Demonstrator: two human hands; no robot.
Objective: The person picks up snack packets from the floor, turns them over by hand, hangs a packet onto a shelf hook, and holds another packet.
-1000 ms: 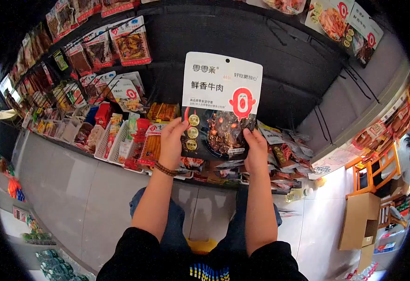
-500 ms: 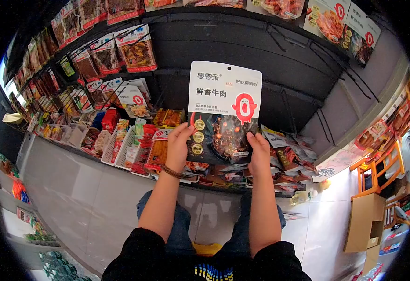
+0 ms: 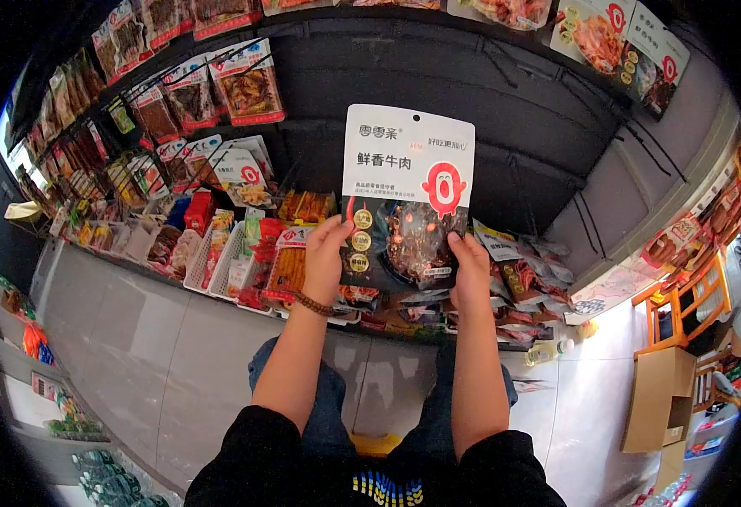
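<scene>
A white and black snack bag (image 3: 408,182) with a red cartoon mark and a punched hole at its top is held upright in front of me. My left hand (image 3: 328,253) is closed on its lower left edge, thumb on the front. On the lower right edge, my right hand (image 3: 469,266) pinches the bag the same way. The fingers behind the bag are hidden. Beyond it is a dark rack panel (image 3: 370,68) with thin wire hooks (image 3: 586,220).
Hanging snack packets (image 3: 248,84) fill the rack's left side. White baskets (image 3: 232,258) of snacks line the low shelf, and more bags (image 3: 522,279) lie at its right. A cardboard box (image 3: 662,401), an orange chair (image 3: 691,296) and a bottle (image 3: 548,351) stand on the right.
The bag has risen very slightly in the view, with both hands still gripping its sides. Otherwise the scene looks the same.
</scene>
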